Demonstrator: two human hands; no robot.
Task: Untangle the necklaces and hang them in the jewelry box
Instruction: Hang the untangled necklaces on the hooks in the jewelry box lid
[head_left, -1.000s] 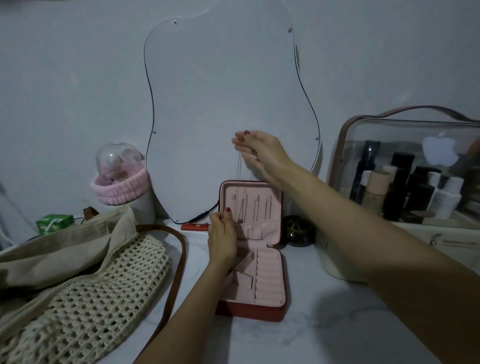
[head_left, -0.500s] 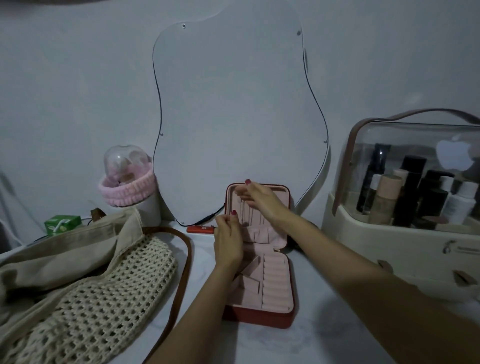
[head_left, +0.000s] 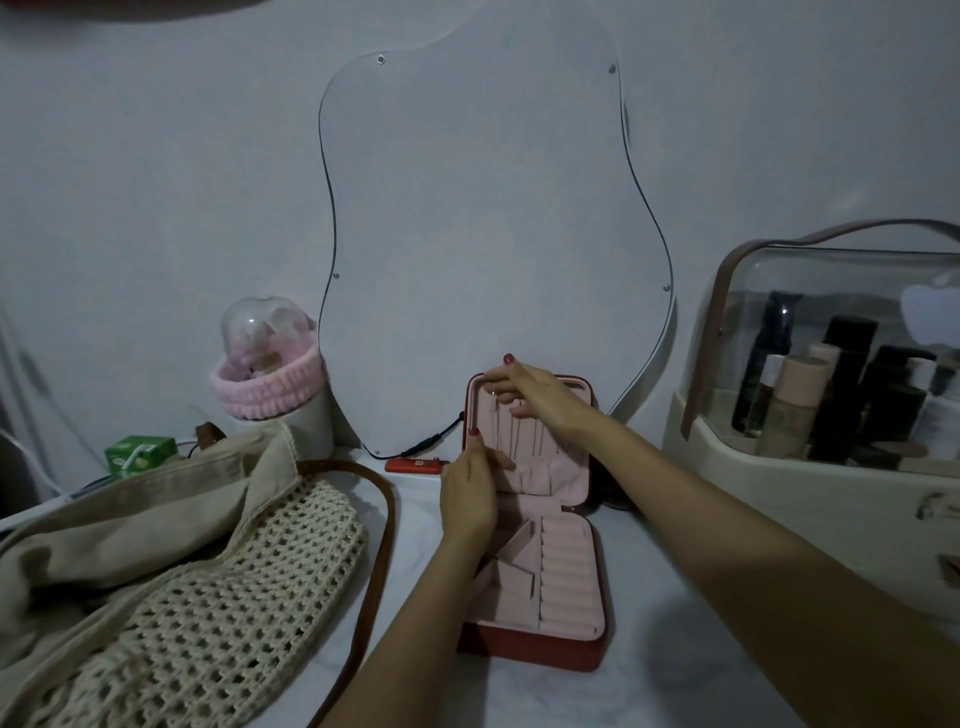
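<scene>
The red jewelry box stands open on the white table (pink lining). Her right hand pinches what seems a thin necklace at the lid's top edge; her left hand, fingers curled, grips the lid's left side.

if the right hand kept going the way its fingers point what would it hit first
The right hand points left along the top of the open jewelry box lid. It would likely first meet the lid's left rim, then pass on toward the mirror behind it, though depth there is hard to judge.
</scene>
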